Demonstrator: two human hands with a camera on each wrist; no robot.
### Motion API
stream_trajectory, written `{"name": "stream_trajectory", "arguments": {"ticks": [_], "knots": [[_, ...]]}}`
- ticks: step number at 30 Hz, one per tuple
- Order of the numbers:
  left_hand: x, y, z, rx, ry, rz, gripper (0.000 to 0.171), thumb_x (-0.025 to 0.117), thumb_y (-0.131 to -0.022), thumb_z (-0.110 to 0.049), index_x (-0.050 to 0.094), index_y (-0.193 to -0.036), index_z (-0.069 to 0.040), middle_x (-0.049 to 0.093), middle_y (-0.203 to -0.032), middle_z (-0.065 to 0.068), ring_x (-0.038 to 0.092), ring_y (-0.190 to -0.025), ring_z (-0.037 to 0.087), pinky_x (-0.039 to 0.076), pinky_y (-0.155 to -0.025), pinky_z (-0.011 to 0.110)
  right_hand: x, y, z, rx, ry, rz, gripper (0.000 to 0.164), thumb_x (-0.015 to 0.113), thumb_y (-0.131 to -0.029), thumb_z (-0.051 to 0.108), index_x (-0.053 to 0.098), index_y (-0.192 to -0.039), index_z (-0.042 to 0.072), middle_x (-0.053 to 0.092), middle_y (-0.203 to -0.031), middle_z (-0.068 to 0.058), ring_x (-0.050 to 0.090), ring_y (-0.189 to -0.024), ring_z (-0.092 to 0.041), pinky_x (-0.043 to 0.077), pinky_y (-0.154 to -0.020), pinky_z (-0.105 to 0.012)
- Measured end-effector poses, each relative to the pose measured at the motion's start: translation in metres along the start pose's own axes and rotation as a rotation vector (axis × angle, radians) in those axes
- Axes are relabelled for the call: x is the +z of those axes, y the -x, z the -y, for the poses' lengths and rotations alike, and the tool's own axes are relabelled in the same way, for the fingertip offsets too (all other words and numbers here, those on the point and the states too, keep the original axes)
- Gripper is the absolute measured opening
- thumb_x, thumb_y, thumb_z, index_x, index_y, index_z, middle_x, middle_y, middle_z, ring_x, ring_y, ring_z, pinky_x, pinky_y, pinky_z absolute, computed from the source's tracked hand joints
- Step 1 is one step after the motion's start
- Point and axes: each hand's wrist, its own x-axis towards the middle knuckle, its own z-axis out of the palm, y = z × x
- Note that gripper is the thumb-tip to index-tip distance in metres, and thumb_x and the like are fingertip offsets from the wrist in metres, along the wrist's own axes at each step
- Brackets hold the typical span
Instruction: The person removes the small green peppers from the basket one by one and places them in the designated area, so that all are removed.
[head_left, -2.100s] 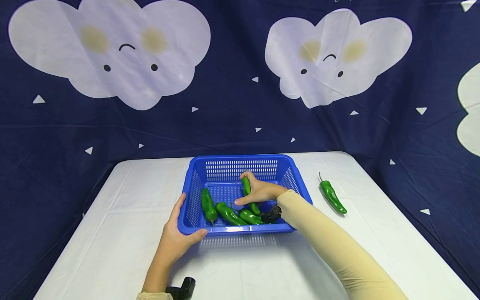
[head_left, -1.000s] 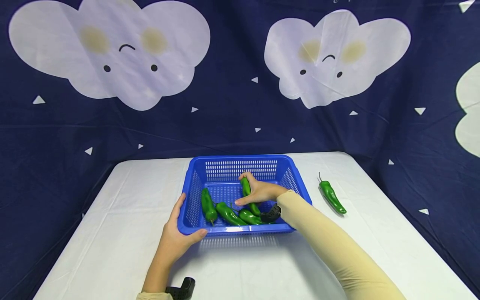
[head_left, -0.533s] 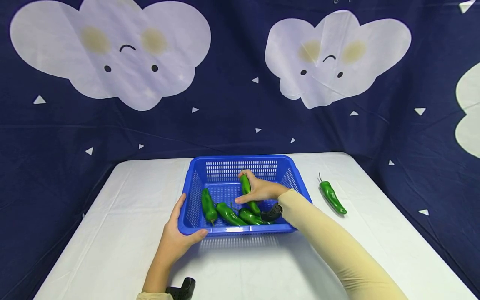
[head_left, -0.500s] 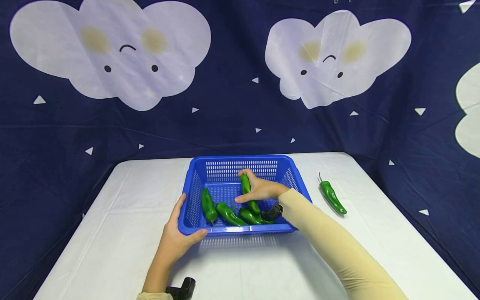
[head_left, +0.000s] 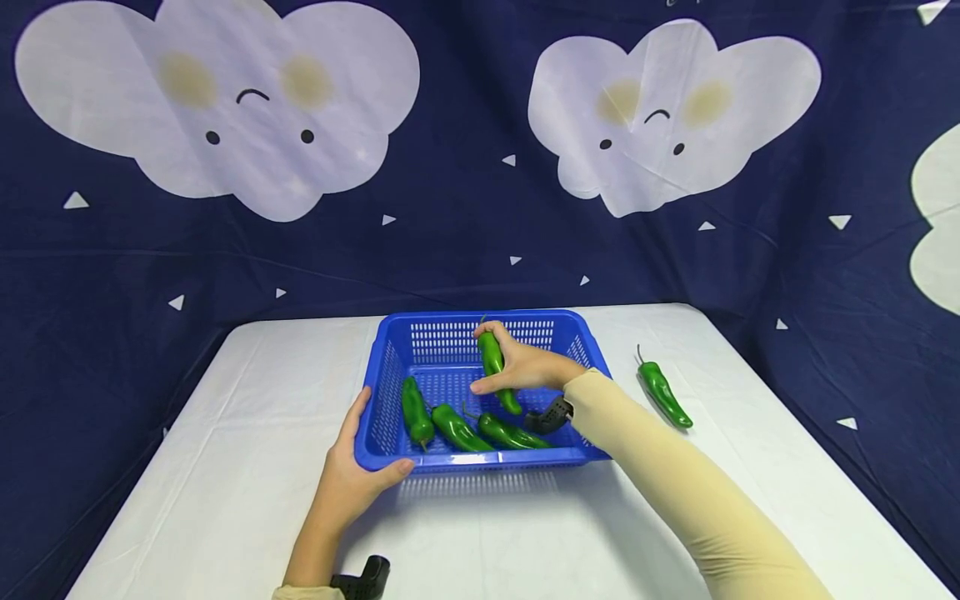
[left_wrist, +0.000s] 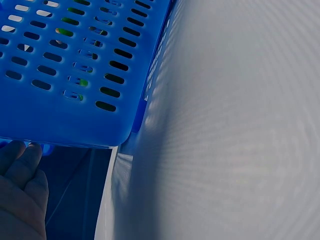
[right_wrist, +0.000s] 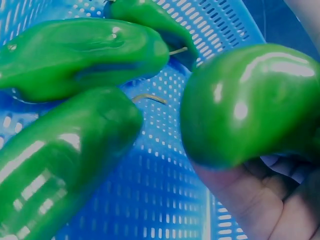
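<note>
A blue plastic basket [head_left: 472,459] with slotted walls sits on the white table. My left hand [head_left: 358,475] grips its front left corner, thumb on the front rim and fingers along the left side. Inside the basket, my right hand [head_left: 528,365] holds a green chili pepper [head_left: 492,354] between thumb and fingers, its stem pointing to the back wall. Below it on the basket floor lie three more peppers: one at the left [head_left: 417,412], a middle pepper [head_left: 459,427] and a right-hand pepper [head_left: 513,432]. In the right wrist view the held pepper [right_wrist: 245,105] looms large beside them.
Another green pepper [head_left: 665,395] lies on the table [head_left: 247,433] to the right of the basket. Behind the table hangs a dark blue curtain [head_left: 465,258] with cloud shapes. A black wrist device [head_left: 367,578] sits on the left wrist.
My right hand has raised the held pepper slightly and moved it toward the back wall, uncovering more of the right-hand pepper. My left hand and the basket have stayed put.
</note>
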Motion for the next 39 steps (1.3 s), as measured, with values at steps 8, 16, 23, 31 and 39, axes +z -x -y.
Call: {"name": "stream_trajectory", "arguments": {"ticks": [8, 16, 23, 31, 39], "knots": [[0.000, 0.001, -0.001, 0.000, -0.003, 0.002, 0.114, 0.088, -0.070, -0.025, 0.017, -0.160, -0.028, 0.036, -0.156, 0.025, 0.043, -0.138, 0.047, 0.043, -0.106, 0.061, -0.011, 0.009, 0.004, 0.009, 0.002, -0.020, 0.090, 0.082, -0.081, 0.035, 0.020, -0.147, 0.032, 0.052, -0.112, -0.016, 0.061, -0.091, -0.026, 0.054, -0.083, -0.036], [0.001, 0.000, 0.000, -0.005, -0.006, 0.002, 0.115, 0.088, -0.070, -0.025, 0.017, -0.160, -0.028, 0.036, -0.156, 0.026, 0.043, -0.138, 0.047, 0.043, -0.106, 0.061, -0.031, 0.022, 0.004, 0.001, -0.052, -0.028, 0.089, 0.081, -0.083, 0.031, 0.019, -0.146, 0.034, 0.050, -0.115, -0.020, 0.065, -0.087, -0.029, 0.059, -0.078, -0.038], [0.001, 0.000, 0.000, -0.007, -0.005, -0.001, 0.115, 0.089, -0.069, -0.025, 0.017, -0.159, -0.028, 0.036, -0.156, 0.025, 0.043, -0.138, 0.047, 0.042, -0.107, 0.061, -0.052, 0.039, 0.001, 0.003, -0.064, -0.057, 0.086, 0.080, -0.084, 0.027, 0.019, -0.144, 0.035, 0.049, -0.111, -0.021, 0.065, -0.083, -0.031, 0.060, -0.073, -0.040], [0.001, 0.001, 0.001, -0.002, -0.007, -0.004, 0.114, 0.088, -0.070, -0.024, 0.017, -0.159, -0.028, 0.037, -0.155, 0.026, 0.044, -0.137, 0.048, 0.043, -0.106, 0.061, -0.080, 0.061, -0.012, 0.014, -0.032, -0.119, 0.086, 0.078, -0.085, 0.024, 0.017, -0.146, 0.028, 0.044, -0.114, -0.022, 0.063, -0.083, -0.029, 0.059, -0.073, -0.038], [0.001, 0.001, 0.000, 0.011, -0.016, -0.005, 0.114, 0.088, -0.070, -0.025, 0.017, -0.160, -0.027, 0.037, -0.154, 0.027, 0.045, -0.136, 0.049, 0.043, -0.105, 0.062, -0.105, 0.088, -0.036, 0.057, -0.035, -0.185, 0.086, 0.077, -0.086, 0.026, 0.015, -0.146, 0.024, 0.043, -0.116, -0.023, 0.062, -0.085, -0.027, 0.057, -0.073, -0.035]]}}
